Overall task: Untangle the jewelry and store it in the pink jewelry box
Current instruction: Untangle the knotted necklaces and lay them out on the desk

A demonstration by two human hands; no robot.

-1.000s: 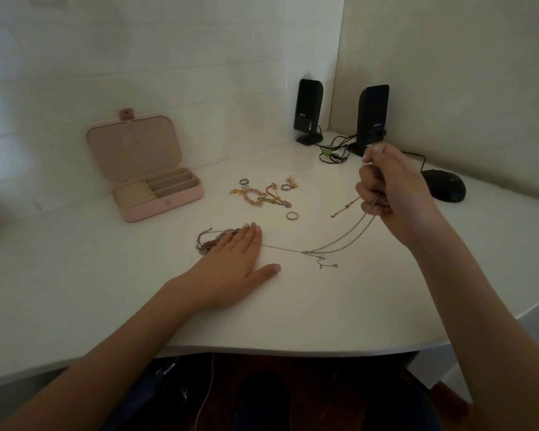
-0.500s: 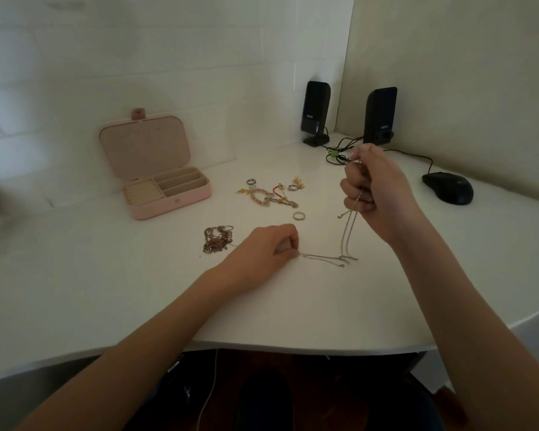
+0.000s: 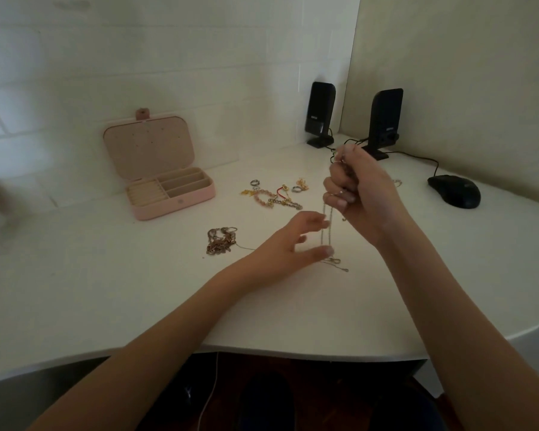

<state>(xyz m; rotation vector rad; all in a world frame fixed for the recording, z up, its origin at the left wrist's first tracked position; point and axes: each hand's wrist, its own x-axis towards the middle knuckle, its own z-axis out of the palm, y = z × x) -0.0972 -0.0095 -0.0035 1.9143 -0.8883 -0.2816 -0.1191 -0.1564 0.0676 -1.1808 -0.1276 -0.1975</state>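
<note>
White desk (image 3: pixel 106 290): right hand (image 3: pixel 360 194) grip fisted on chain (image 3: pixel 326 231); left hand (image 3: pixel 290 247) spread beside.

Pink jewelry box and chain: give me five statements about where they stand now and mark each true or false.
1. The pink jewelry box stands open, its lid leaning back toward the wall. True.
2. The right hand grips the thin chain and holds it up so that it hangs toward the desk. True.
3. The left hand lies flat on the tangled bracelet pile. False: it is off the pile, fingers spread beside the hanging chain.
4. The thin chain already lies in a compartment of the box. False: it hangs from the right hand, its lower end on the desk.
5. A black computer mouse sits to the right of the right hand. True.
</note>
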